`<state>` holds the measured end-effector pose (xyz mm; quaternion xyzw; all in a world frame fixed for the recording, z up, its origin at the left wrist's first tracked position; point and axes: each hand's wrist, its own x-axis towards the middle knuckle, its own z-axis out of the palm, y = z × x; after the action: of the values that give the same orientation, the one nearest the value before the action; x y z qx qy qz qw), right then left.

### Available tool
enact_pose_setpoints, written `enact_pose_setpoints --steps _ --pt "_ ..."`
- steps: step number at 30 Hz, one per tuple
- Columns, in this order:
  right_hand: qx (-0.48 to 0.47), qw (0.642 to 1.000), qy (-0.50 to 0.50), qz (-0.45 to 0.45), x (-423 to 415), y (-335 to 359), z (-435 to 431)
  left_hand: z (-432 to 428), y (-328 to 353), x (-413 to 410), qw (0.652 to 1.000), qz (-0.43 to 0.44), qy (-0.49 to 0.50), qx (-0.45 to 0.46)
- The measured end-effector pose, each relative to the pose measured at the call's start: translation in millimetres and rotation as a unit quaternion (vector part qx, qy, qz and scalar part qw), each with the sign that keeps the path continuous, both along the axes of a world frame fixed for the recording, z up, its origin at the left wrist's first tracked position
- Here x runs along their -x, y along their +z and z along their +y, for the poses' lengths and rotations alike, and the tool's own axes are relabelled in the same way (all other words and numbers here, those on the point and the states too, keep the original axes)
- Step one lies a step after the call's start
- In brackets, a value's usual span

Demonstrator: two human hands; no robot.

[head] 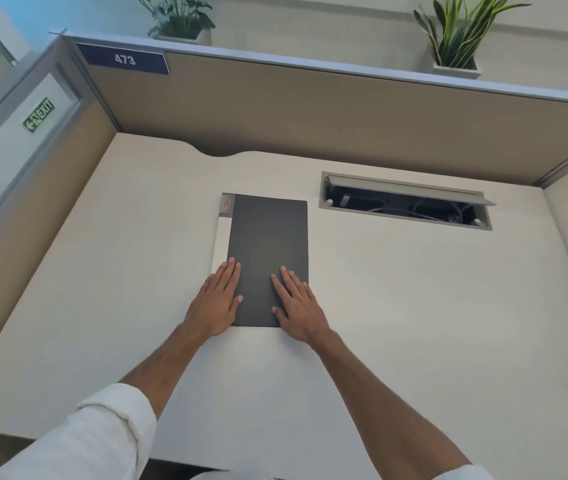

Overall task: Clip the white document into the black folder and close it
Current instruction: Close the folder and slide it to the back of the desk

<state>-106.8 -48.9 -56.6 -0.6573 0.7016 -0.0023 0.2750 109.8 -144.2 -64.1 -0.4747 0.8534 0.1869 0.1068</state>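
The black folder [268, 244] lies flat and closed on the white desk [414, 289], long side running away from me. A white document [220, 237] sticks out from under its left edge, with a small orange and grey patch at its far corner. My left hand [216, 303] rests flat, fingers spread, across the folder's near left edge and the document strip. On the folder's near right corner my right hand [296, 306] lies flat as well. Neither hand grips anything.
An open cable tray [407, 202] with wires is sunk into the desk to the right of the folder. Brown partition walls [344, 112] enclose the desk at the back and both sides. Two potted plants [455, 39] stand above the back partition.
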Motion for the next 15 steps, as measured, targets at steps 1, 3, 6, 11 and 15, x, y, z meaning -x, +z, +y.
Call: enact_pose_setpoints --steps 1,3,6,11,15 --pt "0.0 1.0 -0.004 -0.001 0 0 -7 -8 0 1 1.0 0.001 -0.001 -0.001" --pt "0.0 1.0 -0.012 -0.004 2 0 -22 -23 0 4 1.0 0.002 -0.005 0.001" --pt "0.003 1.0 -0.028 -0.009 8 -1 -44 -46 -1 11 1.0 0.007 -0.01 0.003" --pt "0.013 0.998 -0.054 -0.015 18 -4 -76 -83 -1 27 1.0 0.01 -0.02 0.006" --pt "0.021 0.997 -0.065 -0.018 29 -7 -99 -110 -4 39 1.0 0.011 -0.028 0.009"
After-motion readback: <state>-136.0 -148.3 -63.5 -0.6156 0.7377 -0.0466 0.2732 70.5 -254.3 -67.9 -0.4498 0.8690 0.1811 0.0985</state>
